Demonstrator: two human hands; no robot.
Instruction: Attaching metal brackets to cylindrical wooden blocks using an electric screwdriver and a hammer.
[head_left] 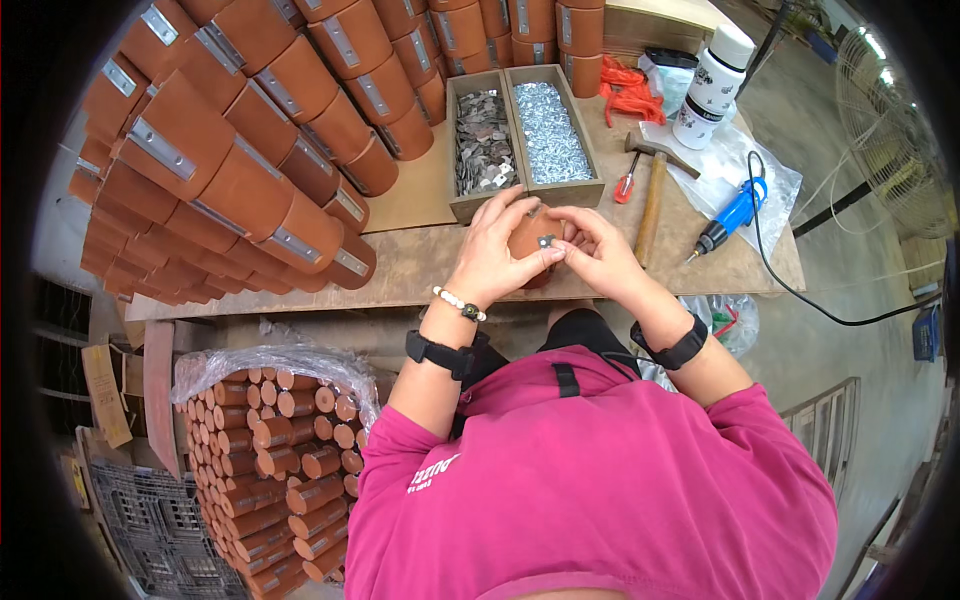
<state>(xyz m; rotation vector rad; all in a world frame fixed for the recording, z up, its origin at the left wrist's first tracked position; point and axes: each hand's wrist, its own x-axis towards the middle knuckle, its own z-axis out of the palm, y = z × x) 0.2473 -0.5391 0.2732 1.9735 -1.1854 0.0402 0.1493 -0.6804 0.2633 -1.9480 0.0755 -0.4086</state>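
Close to the table's front edge, I hold a short terracotta-coloured cylinder (527, 232) between both hands. My left hand (490, 255) is closed round its left side, fingers over the top and thumb along the near side. My right hand (606, 258) is closed at the other side. Its thumb and fingers press a small metal plate (546, 241) with a dark spot against the cylinder. Just beyond my hands stands a two-part wooden box (578, 194). Flat grey metal pieces (484, 140) fill its left compartment, and shiny small metal parts (551, 130) its right.
Stacked terracotta cylinders (290, 90) with metal strips crowd the left and back. Rightward lie a screwdriver (625, 185), a hammer (652, 200), a blue corded electric screwdriver (738, 212) and a white bottle (712, 88). More cylinders (290, 460) fill a plastic-lined container below left.
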